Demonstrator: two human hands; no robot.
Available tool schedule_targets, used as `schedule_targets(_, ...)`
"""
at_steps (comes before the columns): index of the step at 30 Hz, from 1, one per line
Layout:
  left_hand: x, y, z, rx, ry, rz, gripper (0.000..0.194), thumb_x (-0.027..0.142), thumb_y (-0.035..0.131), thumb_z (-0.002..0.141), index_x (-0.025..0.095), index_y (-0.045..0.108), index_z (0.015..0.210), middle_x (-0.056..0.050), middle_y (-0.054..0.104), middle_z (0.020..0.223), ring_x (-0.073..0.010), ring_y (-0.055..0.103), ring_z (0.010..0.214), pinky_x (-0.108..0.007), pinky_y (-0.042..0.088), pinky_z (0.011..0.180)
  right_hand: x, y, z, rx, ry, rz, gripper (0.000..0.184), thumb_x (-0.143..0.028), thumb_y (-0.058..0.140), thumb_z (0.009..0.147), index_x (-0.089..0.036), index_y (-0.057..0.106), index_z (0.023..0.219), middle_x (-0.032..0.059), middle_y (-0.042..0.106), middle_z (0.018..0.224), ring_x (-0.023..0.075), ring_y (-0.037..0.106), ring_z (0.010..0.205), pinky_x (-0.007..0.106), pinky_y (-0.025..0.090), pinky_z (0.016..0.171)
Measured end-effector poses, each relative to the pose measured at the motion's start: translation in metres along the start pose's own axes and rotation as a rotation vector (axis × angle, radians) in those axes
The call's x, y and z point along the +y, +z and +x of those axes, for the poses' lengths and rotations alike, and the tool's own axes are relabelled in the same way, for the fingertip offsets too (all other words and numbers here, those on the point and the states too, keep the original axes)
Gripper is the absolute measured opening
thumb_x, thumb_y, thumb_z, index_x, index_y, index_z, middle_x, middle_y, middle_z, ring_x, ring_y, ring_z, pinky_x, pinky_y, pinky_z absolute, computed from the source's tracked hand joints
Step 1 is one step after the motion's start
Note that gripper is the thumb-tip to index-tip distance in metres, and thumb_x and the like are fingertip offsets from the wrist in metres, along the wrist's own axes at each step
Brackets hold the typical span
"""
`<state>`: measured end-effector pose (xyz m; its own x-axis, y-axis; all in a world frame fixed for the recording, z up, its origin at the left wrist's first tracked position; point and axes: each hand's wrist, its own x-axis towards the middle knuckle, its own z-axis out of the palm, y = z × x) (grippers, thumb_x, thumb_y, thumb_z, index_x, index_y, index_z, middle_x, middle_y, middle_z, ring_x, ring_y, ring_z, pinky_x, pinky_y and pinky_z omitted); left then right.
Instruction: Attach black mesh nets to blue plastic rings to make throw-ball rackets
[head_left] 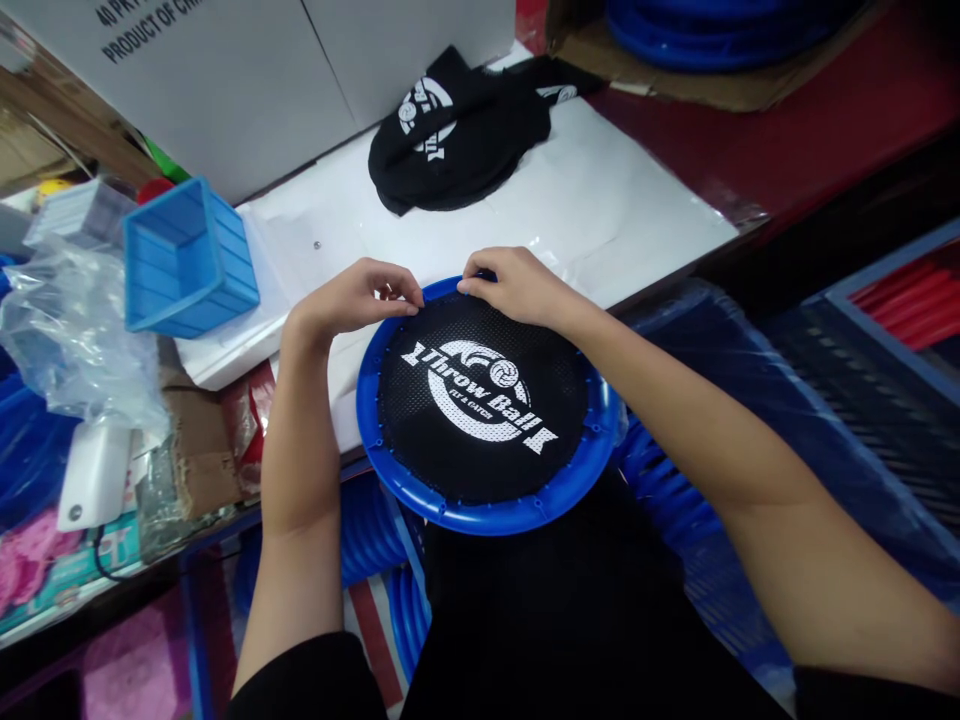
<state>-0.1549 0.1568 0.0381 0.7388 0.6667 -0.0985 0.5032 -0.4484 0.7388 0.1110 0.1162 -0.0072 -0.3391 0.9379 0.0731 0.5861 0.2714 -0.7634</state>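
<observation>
A round blue plastic ring (480, 518) with black mesh fabric (397, 400) across it rests at the table's near edge, against my lap. White "Throw Ball" lettering is printed on the mesh. At the far left part of the rim, my left hand (365, 297) is closed, thumb and fingertips pinching the mesh edge. Close by on its right, my right hand (517, 285) has its thumb and bent forefinger on the fabric's far edge. Its other fingers curl out of sight. Small pegs show along the near part of the rim.
Black printed mesh pieces (472, 150) lie on the white tabletop (622, 190) behind the ring. A blue plastic bin (191, 258) and clear plastic bags (82, 330) are at left. A large white carton (247, 90) stands behind. Blue rings (727, 30) fill an open carton at upper right.
</observation>
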Motion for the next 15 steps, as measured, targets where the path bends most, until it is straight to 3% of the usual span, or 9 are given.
schedule_targets(7,-0.001,0.0014,-0.0009,-0.003,-0.017,-0.034,0.022,0.04,0.081,0.082,0.02,0.086,0.09,-0.006,0.083,0.087,-0.0201,0.073,0.081,-0.032,0.057,0.078,0.0001,-0.0039,0.0009,-0.031,-0.006,-0.013,0.013,-0.029,0.065,0.098,-0.023,0.07,0.087,0.0081,0.076,0.099,0.027,0.066,0.097,0.046,0.05,0.094)
schedule_targets(15,0.0048,0.0007,-0.0026,-0.048,0.006,0.036,0.02,0.035,0.074,0.088,0.021,0.085,0.096,-0.006,0.083,0.093,-0.0174,0.072,0.084,-0.03,0.055,0.078,0.0009,-0.0054,0.0084,-0.065,-0.037,-0.068,0.011,-0.023,0.067,0.095,-0.021,0.071,0.085,0.0102,0.078,0.101,0.027,0.067,0.097,0.045,0.051,0.094)
